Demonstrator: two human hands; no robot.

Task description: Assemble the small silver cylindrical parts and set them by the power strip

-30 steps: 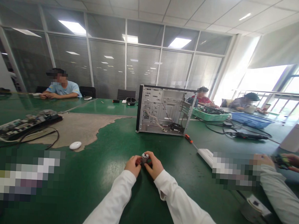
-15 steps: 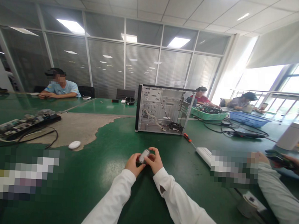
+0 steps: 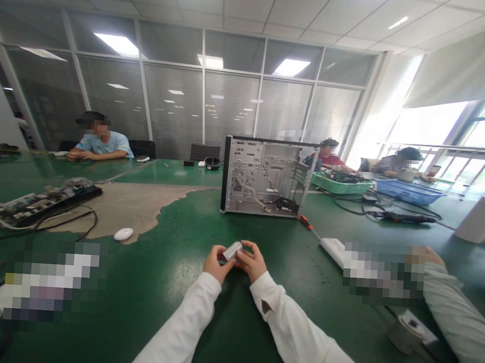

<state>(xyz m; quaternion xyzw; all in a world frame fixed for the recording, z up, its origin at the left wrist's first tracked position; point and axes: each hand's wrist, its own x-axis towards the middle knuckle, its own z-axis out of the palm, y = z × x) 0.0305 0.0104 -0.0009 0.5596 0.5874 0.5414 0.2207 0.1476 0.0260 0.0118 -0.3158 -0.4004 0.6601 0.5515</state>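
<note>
Between my two hands, a little above the green table, is a small silvery metal block point(image 3: 232, 250); its exact kind is too small to tell. My left hand point(image 3: 214, 264) grips its left end, with thumb below and fingers behind. The right end is held by the fingers of my right hand point(image 3: 253, 260). Beyond my hands an open computer case point(image 3: 267, 175) stands upright, its bare metal inside facing me, with loose cables and a black part at its bottom. An orange-handled screwdriver point(image 3: 305, 222) lies by the case's lower right corner.
To the left lie a loaded power strip point(image 3: 46, 205) with cables and a white round lid point(image 3: 123, 234). At right are a white power strip point(image 3: 332, 250), a green basket point(image 3: 341, 185), a blue basket point(image 3: 408, 193) and a co-worker's sleeve point(image 3: 452, 304). Other people sit across the table.
The metal block has been turned in my fingers, from more upright to a flatter slant. At right, the dark object in the co-worker's hands has gone from sight.
</note>
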